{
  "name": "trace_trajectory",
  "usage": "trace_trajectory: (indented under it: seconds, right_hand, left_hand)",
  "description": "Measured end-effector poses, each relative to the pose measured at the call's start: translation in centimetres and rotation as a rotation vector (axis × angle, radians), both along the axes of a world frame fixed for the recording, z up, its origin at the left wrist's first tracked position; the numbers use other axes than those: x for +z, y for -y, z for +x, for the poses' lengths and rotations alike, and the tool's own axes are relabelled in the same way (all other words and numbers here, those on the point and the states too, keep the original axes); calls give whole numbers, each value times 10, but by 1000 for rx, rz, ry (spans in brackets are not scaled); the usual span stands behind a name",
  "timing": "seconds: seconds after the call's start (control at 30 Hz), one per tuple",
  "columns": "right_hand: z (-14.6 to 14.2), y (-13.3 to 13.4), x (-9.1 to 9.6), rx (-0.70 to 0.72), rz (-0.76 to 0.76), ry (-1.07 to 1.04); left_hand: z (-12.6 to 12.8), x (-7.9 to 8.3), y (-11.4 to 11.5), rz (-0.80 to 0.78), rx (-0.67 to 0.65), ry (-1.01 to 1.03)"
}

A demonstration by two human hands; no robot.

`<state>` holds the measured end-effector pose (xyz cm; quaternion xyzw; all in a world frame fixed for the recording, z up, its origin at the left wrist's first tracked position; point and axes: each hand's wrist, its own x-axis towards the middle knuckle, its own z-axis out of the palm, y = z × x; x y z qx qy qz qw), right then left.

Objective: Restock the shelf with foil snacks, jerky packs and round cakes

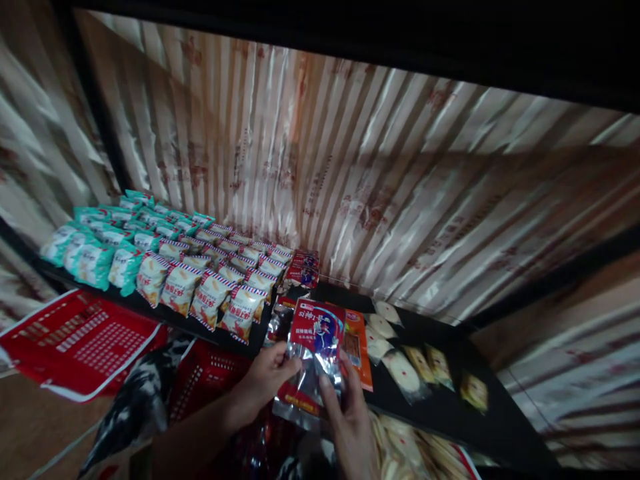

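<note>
A snack pouch (317, 328), red at the top with a printed figure and silver below, is between my two hands at the shelf's front edge. My left hand (273, 370) pinches its left side, thumb on the front. On the right side, my right hand (345, 407) grips it with the thumb across the silver part. Whether a second pouch lies behind it, I cannot tell. Similar red pouches (303, 268) lie at the back of the black shelf (430, 410). Just behind my right hand is an orange packet (357, 343).
Left on the shelf stand rows of white-and-striped snack bags (213, 297) and teal bags (95, 263). Round pale packs (403, 373) and small yellow packets (474, 392) lie right. Red baskets (95, 340) sit below, and more pale packs (415, 450) lie under the shelf edge.
</note>
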<state>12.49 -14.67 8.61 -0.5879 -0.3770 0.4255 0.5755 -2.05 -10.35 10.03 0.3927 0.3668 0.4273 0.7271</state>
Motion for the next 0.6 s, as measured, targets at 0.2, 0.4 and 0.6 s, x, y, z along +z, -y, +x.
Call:
trace_trajectory:
  seconds: [0.2,0.4,0.6]
  right_hand:
    - [-11,-5,-2,-90,-168,-230]
    - [1,-21,4,-229,-51,-203]
    - [2,-37,4,-235,-30,-164]
  left_hand:
    - [0,-10,-9,13,-38,9]
    - [-1,-21,0,-14,-109,-57]
    - [-1,-33,-4,-48,-42,-86]
